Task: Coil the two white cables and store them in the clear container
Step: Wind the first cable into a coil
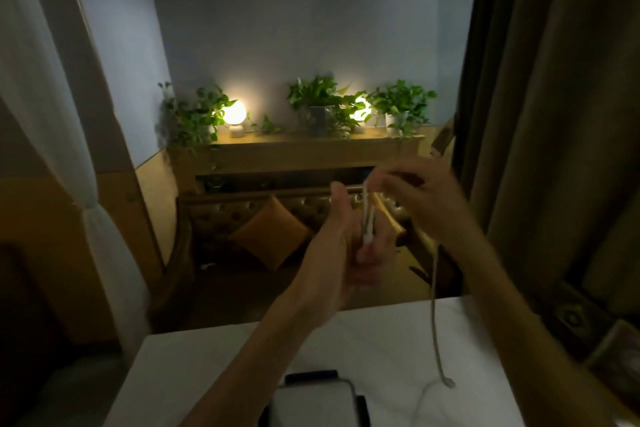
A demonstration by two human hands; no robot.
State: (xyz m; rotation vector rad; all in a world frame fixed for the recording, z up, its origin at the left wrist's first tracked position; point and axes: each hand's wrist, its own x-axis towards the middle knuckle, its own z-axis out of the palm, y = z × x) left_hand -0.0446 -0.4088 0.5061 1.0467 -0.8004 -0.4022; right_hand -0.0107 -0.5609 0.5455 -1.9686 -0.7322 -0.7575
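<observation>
Dim room. A shelf (pixel 294 146) on the far wall carries two lit globe lamps (pixel 234 112) and potted plants (pixel 320 97). Below it stands a tufted sofa (pixel 225 211) with an orange cushion (pixel 272 234). A white table (pixel 207 374) fills the near foreground.

Both hands are raised above the table. The left hand (pixel 341 250) stands edge-on, its lower fingers (pixel 372 255) curled round several strands of the white cable (pixel 367 218). The strands rise from those fingers to the right hand (pixel 419 198), which is motion-blurred. Its fingertips appear to pinch the cable just above the left hand's fingers. From beneath the right hand the free tail hangs well below both sets of fingers, and its connector end touches the table.

A thin pale line (pixel 423 397) lies on the table beside that connector. It is probably the second cable, but this cannot be confirmed. The clear container (pixel 311 404) sits on the table far below the fingers, at the near edge of view. Whether it is open cannot be told.

Assessment: the first cable is being coiled, and a good length is not yet wound.

Recommendations:
- The left fingers should clamp the gathered strands firmly so no loop slips off.
- The right fingertips should lay each turn flat beside the last, at matching length.
- The cable should slide through the pinch so the tail rises without twisting.
- The connector may snag or swing as it leaves the table.
</observation>
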